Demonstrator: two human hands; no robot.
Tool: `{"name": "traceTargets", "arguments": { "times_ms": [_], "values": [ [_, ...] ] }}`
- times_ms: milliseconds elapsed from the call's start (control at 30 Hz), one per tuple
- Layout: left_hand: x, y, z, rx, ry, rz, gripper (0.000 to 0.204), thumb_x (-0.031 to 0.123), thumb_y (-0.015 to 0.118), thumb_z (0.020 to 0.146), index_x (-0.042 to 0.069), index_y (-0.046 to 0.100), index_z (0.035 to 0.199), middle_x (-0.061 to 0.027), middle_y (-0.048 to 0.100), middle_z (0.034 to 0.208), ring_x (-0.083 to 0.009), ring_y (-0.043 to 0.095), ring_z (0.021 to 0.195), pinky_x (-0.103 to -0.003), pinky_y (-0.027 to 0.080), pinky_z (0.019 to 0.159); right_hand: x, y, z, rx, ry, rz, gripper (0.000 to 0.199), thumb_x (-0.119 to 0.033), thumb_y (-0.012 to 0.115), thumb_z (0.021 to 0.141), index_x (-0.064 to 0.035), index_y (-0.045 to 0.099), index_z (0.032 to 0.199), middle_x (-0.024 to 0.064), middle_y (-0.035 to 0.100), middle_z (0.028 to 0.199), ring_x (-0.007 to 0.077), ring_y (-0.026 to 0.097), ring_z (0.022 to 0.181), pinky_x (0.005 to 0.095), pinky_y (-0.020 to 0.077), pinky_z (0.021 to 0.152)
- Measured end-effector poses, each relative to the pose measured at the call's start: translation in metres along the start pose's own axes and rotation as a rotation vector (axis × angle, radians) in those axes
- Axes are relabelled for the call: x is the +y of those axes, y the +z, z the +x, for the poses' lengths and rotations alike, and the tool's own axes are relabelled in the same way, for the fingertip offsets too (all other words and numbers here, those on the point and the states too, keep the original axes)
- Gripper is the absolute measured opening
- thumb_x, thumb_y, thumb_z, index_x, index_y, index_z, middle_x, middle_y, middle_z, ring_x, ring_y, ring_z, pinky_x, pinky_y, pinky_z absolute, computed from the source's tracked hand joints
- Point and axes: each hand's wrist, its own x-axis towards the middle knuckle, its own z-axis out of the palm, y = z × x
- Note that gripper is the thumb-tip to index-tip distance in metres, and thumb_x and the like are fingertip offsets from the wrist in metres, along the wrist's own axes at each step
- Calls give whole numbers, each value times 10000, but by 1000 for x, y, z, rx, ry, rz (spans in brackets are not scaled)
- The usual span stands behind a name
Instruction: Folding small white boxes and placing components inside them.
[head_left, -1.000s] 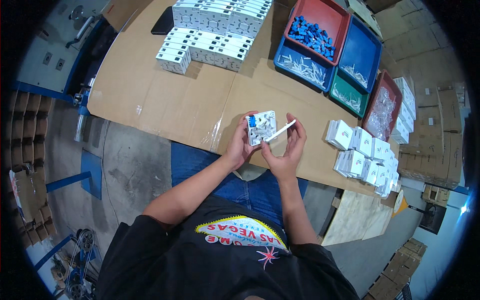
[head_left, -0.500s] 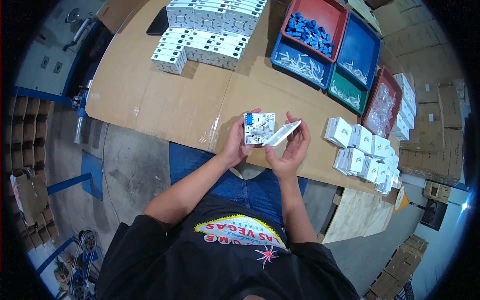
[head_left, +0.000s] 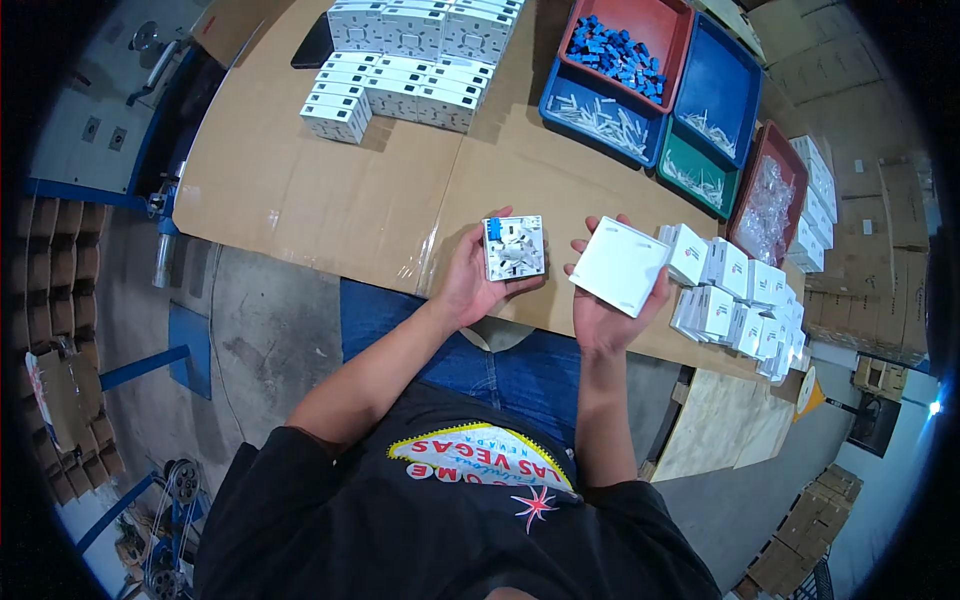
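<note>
White square base, its open inner side facing up and a blue insert at its far left corner, sits in the left hand above the near edge of the table; fingers wrap its left side and the thumb lies along its near side. To its right, apart from it, the right hand bears a white square cover on its palm, fingers at the far left edge and thumb at the right. The hands are apart, each gripping its own piece. That hold on the cover looks loose, so a tilt of the palm could let it slide off toward the lap. Tipping the base could spill any inner part that is unfastened; whether one is, I cannot tell. Just right of the cover stand leaning stacks of white square pieces, which a careless swing of that hand might knock over. Farther off at right are a green tray and a blue tray of white sticks, then a red tray of blue pieces; at far left, rows of printed white boxes.
</note>
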Motion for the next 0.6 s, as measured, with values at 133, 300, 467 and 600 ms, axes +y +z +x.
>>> {"name": "traceTargets", "arguments": {
  "times_ms": [133, 300, 467, 600],
  "values": [
    [-3, -5, 1, -52, -8, -19, 546, 462, 318, 1081, 205, 366, 1560, -128, 558, 1453, -360, 591, 1279, -549, 501, 1040, 10, -1, 3, 156, 37, -490, 761, -606, 344, 1024, -17, 419, 1502, 229, 603, 1338, 345, 654, 1153, 465, 556, 960],
    [-11, -4, 1, -14, -25, 48, 564, 501, 277, 1091, 217, 384, 1566, -104, 565, 1448, -276, 577, 1300, -448, 487, 1062, 31, -6, 5, 147, -55, -1070, 562, -145, 808, 879, -31, 583, 1381, 162, 624, 1272, 253, 653, 1123, 373, 574, 866],
    [-16, 3, -3, 1, 48, 217, 607, 553, 236, 1098, 188, 400, 1554, -89, 549, 1453, -233, 548, 1320, -406, 463, 1091, 41, 14, -2, 69, -220, -1419, 663, -223, 855, 813, -15, 578, 1378, 168, 582, 1280, 313, 626, 1154, 410, 548, 907],
    [-16, 11, -7, 26, 103, 289, 621, 547, 237, 1102, 148, 408, 1546, -92, 544, 1449, -223, 534, 1329, -390, 439, 1120, 48, 9, -3, 11, -338, -1484, 678, -225, 863, 792, -14, 577, 1370, 178, 585, 1265, 344, 623, 1149, 421, 527, 947]
  ]
}}
